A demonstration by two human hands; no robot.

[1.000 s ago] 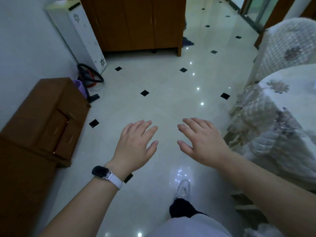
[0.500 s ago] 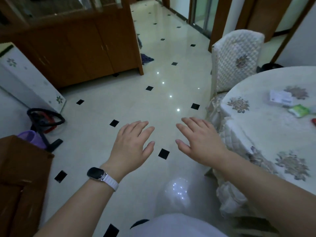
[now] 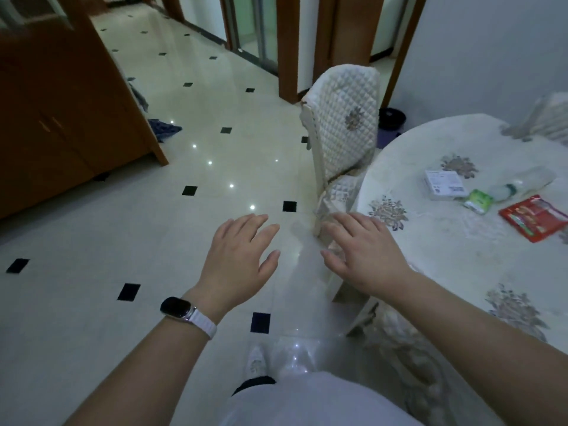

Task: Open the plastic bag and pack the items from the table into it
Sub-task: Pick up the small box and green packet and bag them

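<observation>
Currently two hands held out flat, nothing gripped: left hand, right hand. Four items laid on tabletop: one white box, one green packet, one bottle, one red packet.

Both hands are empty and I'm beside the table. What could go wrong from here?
1. No plastic bag is in view, and the left hand and right hand are open and empty, so packing may stall.
2. The clear bottle lies on its side beside the green packet; a nudge could roll it.
3. The quilted chair stands close by the table and could catch a step.
</observation>
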